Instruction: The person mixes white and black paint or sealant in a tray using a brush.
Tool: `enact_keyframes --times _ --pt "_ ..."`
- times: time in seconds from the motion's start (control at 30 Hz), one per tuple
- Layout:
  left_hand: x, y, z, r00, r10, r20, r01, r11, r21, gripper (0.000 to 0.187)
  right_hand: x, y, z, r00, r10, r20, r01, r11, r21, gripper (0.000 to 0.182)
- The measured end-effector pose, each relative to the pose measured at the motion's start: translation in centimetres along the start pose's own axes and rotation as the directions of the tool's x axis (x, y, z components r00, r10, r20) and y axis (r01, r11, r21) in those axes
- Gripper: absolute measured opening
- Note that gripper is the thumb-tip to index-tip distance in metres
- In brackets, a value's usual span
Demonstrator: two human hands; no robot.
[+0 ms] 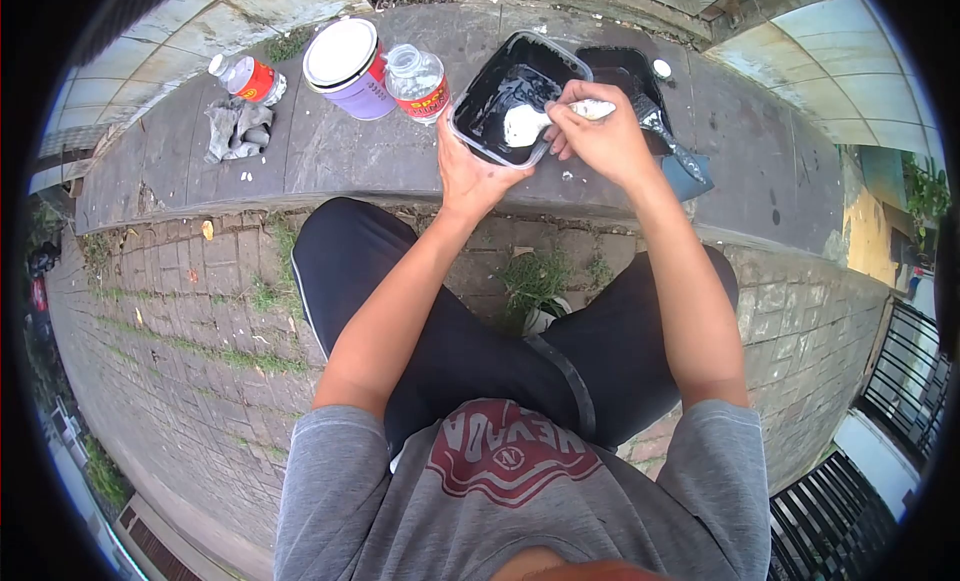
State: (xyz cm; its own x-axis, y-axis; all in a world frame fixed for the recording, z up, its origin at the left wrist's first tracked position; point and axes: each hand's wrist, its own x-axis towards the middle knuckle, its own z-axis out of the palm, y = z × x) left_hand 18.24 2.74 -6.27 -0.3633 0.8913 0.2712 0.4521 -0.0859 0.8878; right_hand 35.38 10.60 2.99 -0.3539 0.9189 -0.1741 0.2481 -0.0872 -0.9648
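Note:
A clear-rimmed plastic tub (470,149), smeared inside with glossy black paint (520,84), is tilted toward me on the step. My left hand (475,176) grips its near left side, the fingers wrapped under the rim. In my right hand (597,131) is a white spoon-like tool (522,127), pinched by its pale handle. Its broad white end hangs over the tub's inside, near the right wall; its exact kind I cannot tell. Behind my right hand sits a second black tray (612,65).
Left of the tub stand an open clear bottle (408,61), a purple paint can (368,99) with a white lid, and a smaller bottle (246,78). A grey rag (237,131) lies near them. On the right are a white cap (661,70) and a blue piece (688,181).

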Motion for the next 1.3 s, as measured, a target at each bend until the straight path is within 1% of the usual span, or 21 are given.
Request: enact_keyframes --times 0.03,0.1,0.17,0.23,0.27,0.3,0.37,0.4,0.43,0.5,0.6,0.7,0.73,0.8,0.83,0.87,0.9,0.97,1.07,1.2,1.3 --pt "-0.1 -0.2 0.0 1.0 0.017 -0.007 -0.017 1.0 -0.01 0.119 -0.1 -0.6 -0.5 0.997 0.075 -0.024 -0.075 0.997 -0.001 0.016" --pt "-0.1 -0.8 0.2 1.0 0.02 0.001 -0.02 1.0 -0.021 0.12 0.8 0.0 -1.8 0.982 -0.029 -0.184 0.018 0.998 -0.062 0.016" --pt "0.0 -1.0 0.3 1.0 0.003 0.013 -0.002 0.998 -0.056 0.121 1.8 1.0 -2.2 0.945 -0.166 -0.281 0.121 0.978 -0.169 0.017" --pt "0.1 -0.1 0.1 0.999 -0.035 0.006 0.035 0.999 -0.028 0.118 2.3 1.3 -1.4 0.924 -0.264 -0.276 0.195 0.948 -0.252 0.018" --pt "0.1 0.1 0.1 0.999 -0.046 -0.008 0.046 0.999 -0.018 0.117 2.5 1.5 -1.0 0.908 -0.355 -0.222 0.286 0.913 -0.29 0.017" --pt "0.1 0.2 0.0 0.998 -0.058 -0.023 0.058 0.998 -0.006 0.116 2.2 1.1 -0.5 0.899 -0.414 -0.144 0.333 0.857 -0.393 0.02" --pt "0.2 0.5 0.0 0.998 -0.058 -0.01 0.058 0.998 -0.011 0.115 1.4 0.1 0.2 0.897 -0.441 -0.018 0.401 0.833 -0.381 0.018" --pt "0.2 0.5 0.0 0.998 -0.068 -0.003 0.068 0.997 -0.02 0.114 1.0 -0.2 -0.2 0.917 -0.386 0.105 0.39 0.804 -0.449 0.019" --pt "0.3 0.5 0.0 0.997 -0.076 0.003 0.076 0.997 -0.029 0.114 0.5 -0.6 -0.5 0.902 -0.371 0.22 0.431 0.765 -0.478 0.021" --pt "0.2 -0.1 0.1 0.999 -0.045 -0.006 0.045 0.999 -0.027 0.112 -0.5 -1.4 -0.7 0.861 -0.429 0.274 0.506 0.659 -0.556 0.024" --pt "0.1 -0.5 0.3 1.0 -0.012 -0.009 0.012 0.999 -0.035 0.113 -0.3 -2.1 -0.9 0.873 -0.375 0.311 0.48 0.551 -0.683 0.028" --pt "0.2 -0.1 0.4 0.999 -0.047 0.011 0.047 0.999 -0.017 0.115 0.8 -1.8 -0.7 0.891 -0.35 0.289 0.439 0.5 -0.747 0.028" --pt "0.1 -0.3 0.5 0.999 -0.039 0.008 0.039 0.999 -0.014 0.116 0.7 -2.1 -0.6 0.915 -0.309 0.26 0.394 0.542 -0.742 0.03" --pt "0.0 -0.4 0.4 1.0 -0.021 -0.007 0.021 1.0 -0.005 0.116 0.1 -2.4 0.1 0.924 -0.285 0.253 0.37 0.512 -0.775 0.028" --pt "0.0 -0.4 0.3 1.0 -0.022 0.009 0.022 0.999 -0.025 0.12 -0.4 -2.7 0.5 0.928 -0.274 0.251 0.36 0.496 -0.79 0.027" --pt "-0.1 -0.4 0.3 0.999 -0.023 0.025 0.024 0.999 -0.045 0.124 -0.9 -3.3 0.8 0.933 -0.257 0.252 0.354 0.527 -0.773 0.028" --pt "-0.1 -0.4 0.3 0.999 -0.025 0.041 0.028 0.997 -0.065 0.128 -0.9 -3.3 0.8 0.935 -0.261 0.24 0.349 0.549 -0.759 0.028" --pt "0.0 -0.5 0.4 0.999 -0.019 0.04 0.02 0.999 -0.041 0.128 -0.9 -3.1 0.7 0.94 -0.267 0.213 0.334 0.592 -0.734 0.028" --pt "0.0 -0.4 0.4 0.998 -0.033 0.045 0.035 0.999 -0.025 0.127 -0.1 -2.2 1.3 0.936 -0.31 0.167 0.319 0.546 -0.775 0.029" --pt "0.0 -0.2 0.5 0.999 -0.018 0.026 0.018 1.0 0.0 0.124 -0.5 -1.7 1.9 0.877 -0.323 0.356 0.477 0.502 -0.721 0.029" --pt "-0.1 0.0 0.4 0.999 -0.031 0.013 0.031 0.999 -0.026 0.123 -1.7 -3.5 1.2 0.909 -0.24 0.34 0.416 0.562 -0.715 0.029"
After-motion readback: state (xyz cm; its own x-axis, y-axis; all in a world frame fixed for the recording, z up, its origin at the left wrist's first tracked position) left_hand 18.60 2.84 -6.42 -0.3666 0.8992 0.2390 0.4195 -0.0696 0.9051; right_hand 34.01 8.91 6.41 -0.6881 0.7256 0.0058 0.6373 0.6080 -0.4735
